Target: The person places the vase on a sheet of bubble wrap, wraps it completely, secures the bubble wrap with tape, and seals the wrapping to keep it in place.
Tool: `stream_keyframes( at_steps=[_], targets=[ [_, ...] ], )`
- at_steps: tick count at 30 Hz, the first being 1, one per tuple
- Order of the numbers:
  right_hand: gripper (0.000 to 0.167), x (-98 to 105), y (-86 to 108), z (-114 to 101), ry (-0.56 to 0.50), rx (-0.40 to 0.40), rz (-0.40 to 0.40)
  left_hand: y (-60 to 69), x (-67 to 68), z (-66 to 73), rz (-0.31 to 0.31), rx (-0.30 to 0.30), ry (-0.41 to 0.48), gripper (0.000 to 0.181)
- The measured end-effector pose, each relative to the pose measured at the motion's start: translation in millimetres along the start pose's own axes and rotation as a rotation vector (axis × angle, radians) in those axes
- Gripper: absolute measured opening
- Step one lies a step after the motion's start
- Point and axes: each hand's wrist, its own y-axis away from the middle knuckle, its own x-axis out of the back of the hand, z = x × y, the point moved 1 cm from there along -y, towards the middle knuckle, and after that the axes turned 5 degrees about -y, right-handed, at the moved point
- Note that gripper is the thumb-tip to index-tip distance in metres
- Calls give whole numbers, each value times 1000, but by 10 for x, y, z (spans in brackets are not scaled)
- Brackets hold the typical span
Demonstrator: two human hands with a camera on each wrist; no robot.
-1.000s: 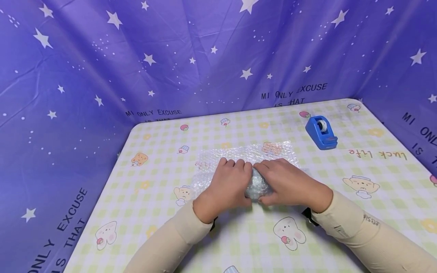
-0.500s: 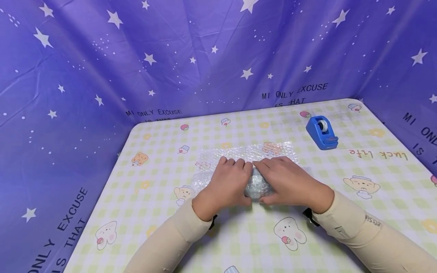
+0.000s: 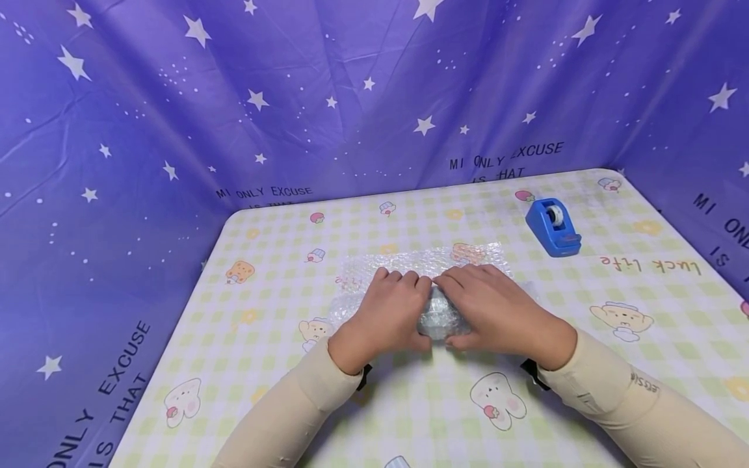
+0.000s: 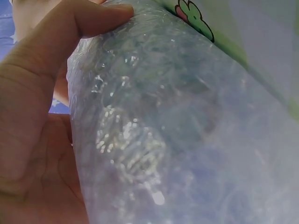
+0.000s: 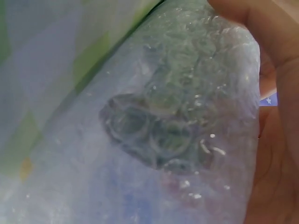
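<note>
A sheet of clear bubble wrap [image 3: 421, 263] lies on the table, its near part rolled into a thick bundle. My left hand [image 3: 389, 318] curls over the roll from the left, and my right hand [image 3: 494, 309] grips it from the right, fingers over the top and thumb on the near side. Between the hands a rolled part of the bubble wrap [image 4: 154, 98] shows. Through the layers in the right wrist view, the dark rounded end of a wrapped thing [image 5: 154, 133] shows blurred; its kind is hidden.
A blue tape dispenser [image 3: 552, 227] with a roll of tape stands at the back right of the table. The table [image 3: 281, 299] has a green-and-white checked cloth with cartoon prints. A purple star-patterned curtain [image 3: 328, 78] hangs behind and at both sides.
Both hands keep their hold on the rolled bubble wrap. The right hand has shifted very slightly away from the body; the left hand hardly moves.
</note>
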Motion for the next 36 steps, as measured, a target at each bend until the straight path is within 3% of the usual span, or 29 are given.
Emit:
stream_keyframes(
  at_steps=[13, 36],
  targets=[
    [89, 11, -2, -53, 61, 25, 24, -3, -17, -42, 3, -12, 60, 65],
    [88, 5, 4, -95, 108, 28, 44, -29, -22, -88, -67, -27, 159, 63]
  ],
)
